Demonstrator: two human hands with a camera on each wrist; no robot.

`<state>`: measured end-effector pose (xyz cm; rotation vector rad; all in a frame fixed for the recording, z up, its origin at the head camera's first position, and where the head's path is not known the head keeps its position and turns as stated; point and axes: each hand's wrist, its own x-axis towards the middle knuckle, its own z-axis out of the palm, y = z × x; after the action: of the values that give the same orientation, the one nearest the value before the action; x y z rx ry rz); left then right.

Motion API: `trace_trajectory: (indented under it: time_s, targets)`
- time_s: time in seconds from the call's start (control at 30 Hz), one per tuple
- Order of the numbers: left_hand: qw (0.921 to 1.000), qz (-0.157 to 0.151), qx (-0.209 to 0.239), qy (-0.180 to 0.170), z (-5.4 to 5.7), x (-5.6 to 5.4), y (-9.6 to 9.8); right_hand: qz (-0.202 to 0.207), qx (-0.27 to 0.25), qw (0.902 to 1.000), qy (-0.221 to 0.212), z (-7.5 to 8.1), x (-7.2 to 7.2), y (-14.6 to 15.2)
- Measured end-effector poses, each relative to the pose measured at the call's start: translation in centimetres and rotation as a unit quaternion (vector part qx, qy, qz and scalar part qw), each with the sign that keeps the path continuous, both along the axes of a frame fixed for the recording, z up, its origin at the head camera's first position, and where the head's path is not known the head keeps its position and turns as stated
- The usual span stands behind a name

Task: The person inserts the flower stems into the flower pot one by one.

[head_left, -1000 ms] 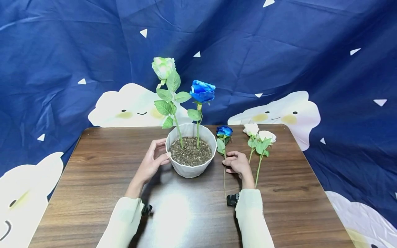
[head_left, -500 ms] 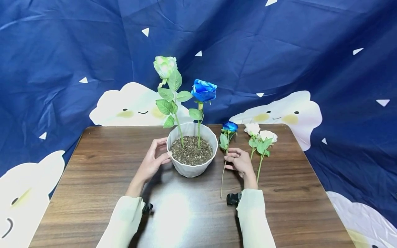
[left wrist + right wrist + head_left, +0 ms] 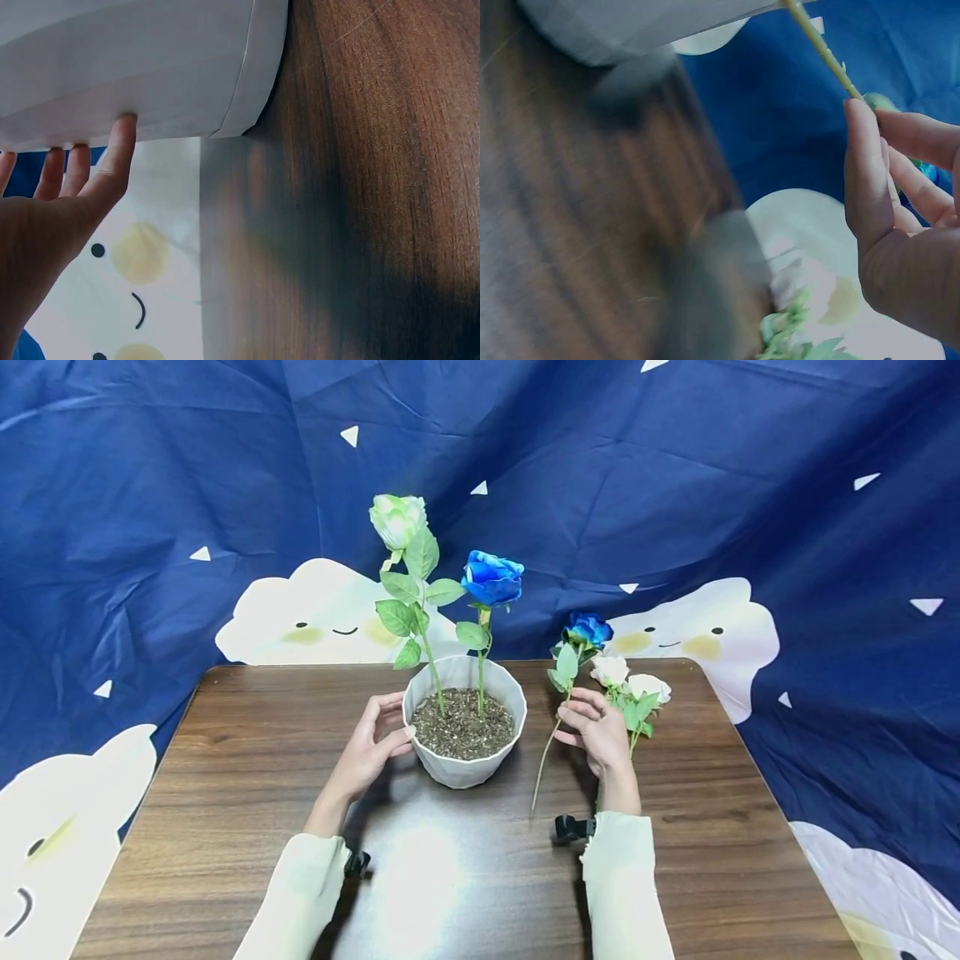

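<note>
My right hand (image 3: 600, 735) pinches the thin stem of a blue rose (image 3: 588, 631) between thumb and fingertips. That stem (image 3: 823, 51) slants down and left below the hand, above the table. To the left, my left hand (image 3: 367, 752) rests its thumb and fingertips against the outer wall of a white faceted pot (image 3: 453, 772). In the left wrist view its fingers (image 3: 112, 161) are spread along the pot wall (image 3: 150, 82). Dark soil (image 3: 465, 735) fills the pot. A pale green rose (image 3: 397, 521) and another blue rose (image 3: 492, 579) stand upright in it.
Two white roses (image 3: 648, 688) lie on the brown wooden table (image 3: 720, 827), right of the right hand and partly hidden behind it. A navy curtain (image 3: 675, 518) with smiling clouds hangs behind the table's back edge.
The right hand has lifted the blue rose off the table and moved it up and to the right, its stem now tilted. The left hand has stayed on the pot.
</note>
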<state>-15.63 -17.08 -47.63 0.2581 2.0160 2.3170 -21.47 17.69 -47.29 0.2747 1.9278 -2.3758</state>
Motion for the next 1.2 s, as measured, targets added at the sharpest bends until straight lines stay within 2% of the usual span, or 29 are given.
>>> trace_trajectory:
  time_s: [0.17, 0.57, 0.93, 1.2]
  targets:
    - [1.0000, 0.000, -0.002, 0.003, -0.1, 0.1, 0.0, -0.021, -0.014, 0.9994, 0.025, 1.7, 0.1, -0.1]
    - [1.0000, 0.003, -0.001, 0.002, 0.1, 0.0, 0.0, -0.078, -0.045, 0.9933, 0.073, 4.8, 0.2, -0.8]
    - [1.0000, 0.002, 0.003, -0.002, 0.2, -0.1, 0.0, -0.088, -0.088, 0.9863, 0.109, 7.7, 0.0, -1.8]
    - [1.0000, 0.000, 0.005, 0.001, 0.1, -0.1, 0.1, -0.090, -0.090, 0.9812, 0.144, 9.0, -0.3, -2.8]
